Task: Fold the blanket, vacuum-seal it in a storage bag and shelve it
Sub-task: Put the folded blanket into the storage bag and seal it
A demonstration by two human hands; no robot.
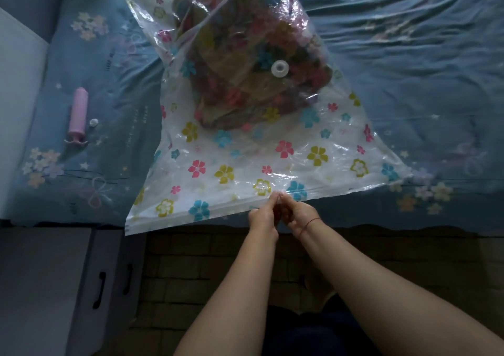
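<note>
Blanket: the folded multicoloured blanket (245, 64) lies bunched inside a clear, flower-printed plastic storage bag (231, 159), which is spread on the blue flower-patterned bed sheet (409, 55) with its mouth at the near edge of the bed.
Handling: soft, bulky and probably light; it should squash and shift inside the bag rather than keep a shape.
Bag film: thin, glossy and crinkled, likely slippery; a stretch of loose, empty film lies between the blanket and the mouth.
Where to hold: the white zip strip (185, 216) along the mouth looks like the firmest part to pinch; for lifting, support under the bundle seems safer than pulling on the film.
Left hand (261, 215): thumb and fingers pinch the zip strip near its middle.
Right hand (300, 214): touching the left, pinching the same spot on the strip.
Seal: probably being pressed closed; how much is already closed cannot be told.
Valve: a round white plastic valve (280, 68) sits on the bag's top face, over the blanket.
Pump: a pink plastic hand pump (77, 114) lies on the sheet well to the left, with a small white round cap (93, 122) just beside it.
</note>
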